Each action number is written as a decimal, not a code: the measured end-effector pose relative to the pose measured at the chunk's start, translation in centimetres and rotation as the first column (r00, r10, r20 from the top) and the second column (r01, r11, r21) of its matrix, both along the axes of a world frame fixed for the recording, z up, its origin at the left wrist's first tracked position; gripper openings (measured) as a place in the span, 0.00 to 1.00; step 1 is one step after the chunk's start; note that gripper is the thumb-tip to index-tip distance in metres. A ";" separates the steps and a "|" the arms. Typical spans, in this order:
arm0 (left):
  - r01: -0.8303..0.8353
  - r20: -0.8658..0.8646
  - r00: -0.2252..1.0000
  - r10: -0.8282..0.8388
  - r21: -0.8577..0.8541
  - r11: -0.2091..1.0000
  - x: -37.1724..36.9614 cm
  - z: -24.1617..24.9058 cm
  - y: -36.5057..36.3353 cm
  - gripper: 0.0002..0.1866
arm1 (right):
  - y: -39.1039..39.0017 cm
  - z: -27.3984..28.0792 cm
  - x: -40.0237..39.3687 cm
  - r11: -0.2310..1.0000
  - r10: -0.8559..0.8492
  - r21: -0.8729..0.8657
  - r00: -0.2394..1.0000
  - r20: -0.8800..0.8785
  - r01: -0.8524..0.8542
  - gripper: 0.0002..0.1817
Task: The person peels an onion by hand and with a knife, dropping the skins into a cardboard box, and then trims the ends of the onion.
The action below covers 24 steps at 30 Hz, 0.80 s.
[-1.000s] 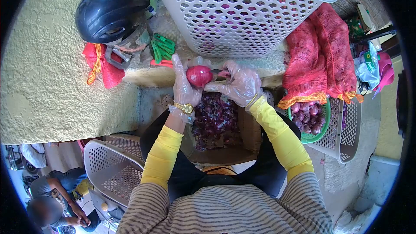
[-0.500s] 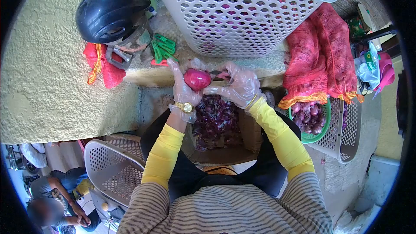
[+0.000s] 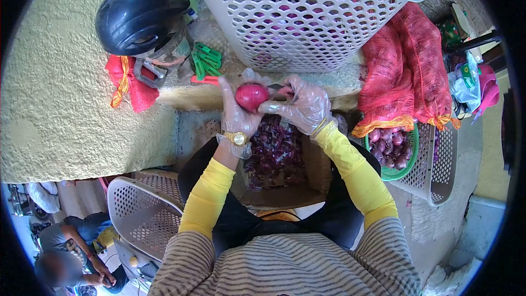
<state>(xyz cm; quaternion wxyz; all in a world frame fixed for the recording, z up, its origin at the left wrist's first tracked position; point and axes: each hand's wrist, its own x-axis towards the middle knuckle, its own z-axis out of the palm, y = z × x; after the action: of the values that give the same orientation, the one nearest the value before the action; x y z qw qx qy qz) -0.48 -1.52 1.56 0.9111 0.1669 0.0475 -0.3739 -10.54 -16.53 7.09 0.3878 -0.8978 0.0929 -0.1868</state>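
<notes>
A shiny red onion (image 3: pixel 252 97) rests in my left hand (image 3: pixel 239 114), which wears a clear plastic glove and a gold watch. The fingers curl behind the bulb and the thumb stands along its left side. Gloved in the same way, my right hand (image 3: pixel 300 104) grips a small knife (image 3: pixel 285 92) with a pinkish handle; its dark blade is mostly hidden beside the onion. The right thumb reaches to the onion's lower right side. Below both hands, a cardboard box (image 3: pixel 318 172) between my legs holds a heap of purple onion skins (image 3: pixel 274 156).
A large perforated crate (image 3: pixel 312 27) stands ahead on the ledge. Red mesh sacks (image 3: pixel 386 79) lie right, above a green basket of onions (image 3: pixel 390 148). A dark helmet (image 3: pixel 137 16) and green clips (image 3: pixel 206 59) sit left. Another crate (image 3: pixel 143 214) and a seated person (image 3: pixel 82 241) are lower left.
The onion has turned slightly in my left hand and moved a little up and right. My right hand has shifted slightly, still gripping the knife.
</notes>
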 end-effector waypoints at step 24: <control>-0.025 -0.162 0.986 0.041 0.100 0.995 1.0 0.0 -0.6 0.31 | -1.8 -2.0 1.6 0.970 -0.190 0.141 0.979 -0.069 0.198 0.26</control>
<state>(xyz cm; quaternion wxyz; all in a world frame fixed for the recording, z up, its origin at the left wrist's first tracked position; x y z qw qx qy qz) 0.48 -2.15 1.54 0.9010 0.1794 0.1432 -0.3682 -8.98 -18.29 5.11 0.4302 -0.8581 0.2045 -0.1917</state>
